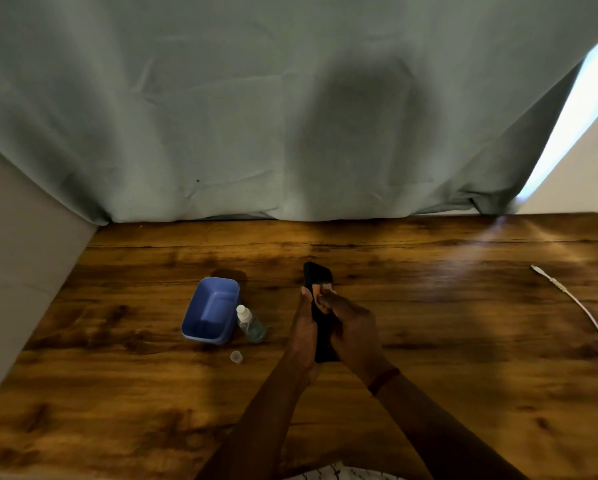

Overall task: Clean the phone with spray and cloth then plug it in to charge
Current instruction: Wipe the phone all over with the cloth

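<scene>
A black phone is held upright above the wooden table, near the middle. My left hand grips its left edge from below. My right hand pinches a small orange-pink cloth against the phone's face. A clear spray bottle with a white nozzle lies on the table left of the hands, its small clear cap off and standing just in front of it. A white charging cable lies at the table's right side, its plug end pointing back-left.
A blue plastic tub sits beside the spray bottle on its left. A grey-green curtain hangs along the table's back edge. A pale wall borders the table's left side.
</scene>
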